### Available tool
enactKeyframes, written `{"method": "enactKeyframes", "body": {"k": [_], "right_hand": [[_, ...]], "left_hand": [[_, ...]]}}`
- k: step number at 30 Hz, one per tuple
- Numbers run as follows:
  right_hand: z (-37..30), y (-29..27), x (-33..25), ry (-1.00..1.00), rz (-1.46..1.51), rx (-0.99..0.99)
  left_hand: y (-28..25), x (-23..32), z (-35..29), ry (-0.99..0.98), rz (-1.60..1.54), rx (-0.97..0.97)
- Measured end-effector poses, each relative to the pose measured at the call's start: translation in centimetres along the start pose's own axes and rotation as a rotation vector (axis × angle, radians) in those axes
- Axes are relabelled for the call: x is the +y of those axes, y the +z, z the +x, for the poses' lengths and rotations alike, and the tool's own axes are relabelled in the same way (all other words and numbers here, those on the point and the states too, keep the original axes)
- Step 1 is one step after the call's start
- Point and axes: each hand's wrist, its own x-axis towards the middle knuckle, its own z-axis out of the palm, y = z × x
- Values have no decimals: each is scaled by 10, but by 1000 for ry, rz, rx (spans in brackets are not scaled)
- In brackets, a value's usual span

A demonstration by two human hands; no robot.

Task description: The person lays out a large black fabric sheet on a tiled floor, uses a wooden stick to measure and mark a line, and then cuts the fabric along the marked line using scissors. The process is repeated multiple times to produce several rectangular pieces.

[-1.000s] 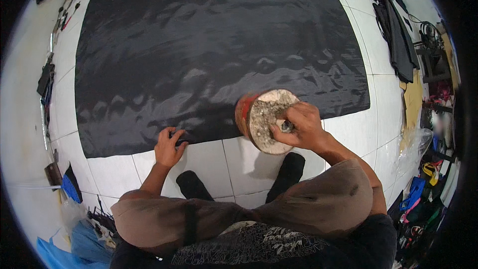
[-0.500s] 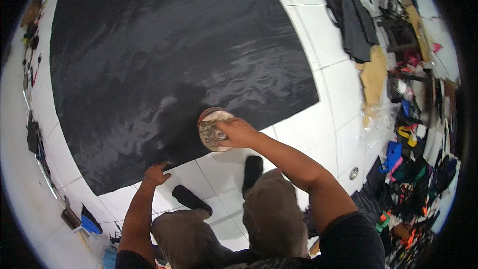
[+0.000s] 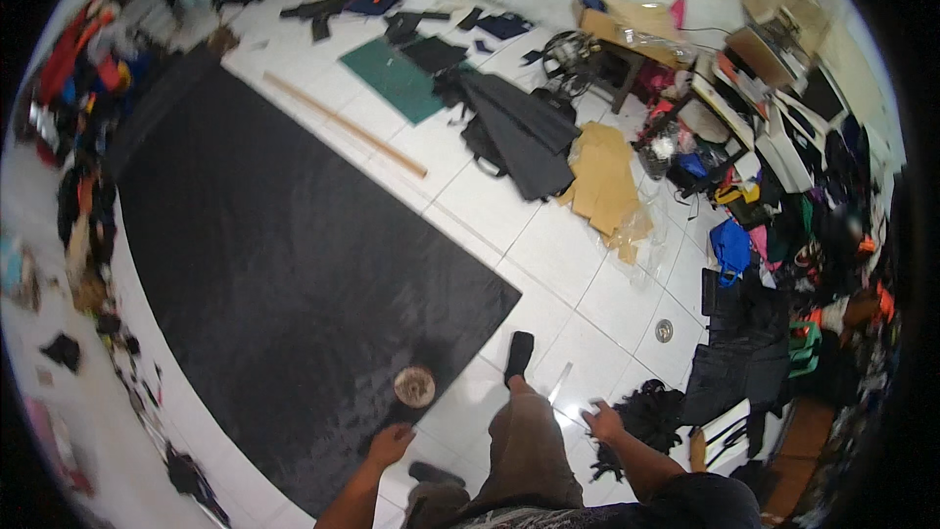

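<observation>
A large black sheet of fabric (image 3: 294, 284) is spread over the white tiled floor. On its near part, by the edge, rests a round disc-shaped weight (image 3: 414, 387) with a mottled tan top. Beside that edge is my left hand (image 3: 393, 444), its fingers loosely bent and apart, with nothing visible in them. My right hand (image 3: 603, 422) is off the fabric, over the tiles to the right of my legs, fingers apart and holding nothing I can see. A thin pale strip (image 3: 560, 384) lies near it; its kind is unclear.
A long wooden strip (image 3: 343, 124) lies beyond the sheet, near a green mat (image 3: 397, 81). Dark cloth (image 3: 519, 122) and brown paper pieces (image 3: 599, 181) lie to the right. Piled scraps (image 3: 754, 235) line the right side. A dark shaggy bundle (image 3: 646, 421) is by my right hand.
My right hand has let go of the weight, which stays on the fabric, and moved right. My view has swung right, showing more of the room. My left hand stays near the fabric's edge.
</observation>
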Motion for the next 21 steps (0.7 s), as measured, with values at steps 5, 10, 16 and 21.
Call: {"method": "enactKeyframes", "body": {"k": [5, 10, 16, 21], "right_hand": [[-20, -48, 112, 190, 14, -144], [38, -128, 65, 113, -1, -258], [198, -224, 3, 30, 273, 279], [287, -293, -129, -112, 386, 302]], "left_hand": [[-70, -16, -27, -404, 170, -76], [-66, 75, 14, -543, 33, 23], [-20, 159, 122, -197, -348, 0], [-42, 241, 171, -107, -60, 114]]}}
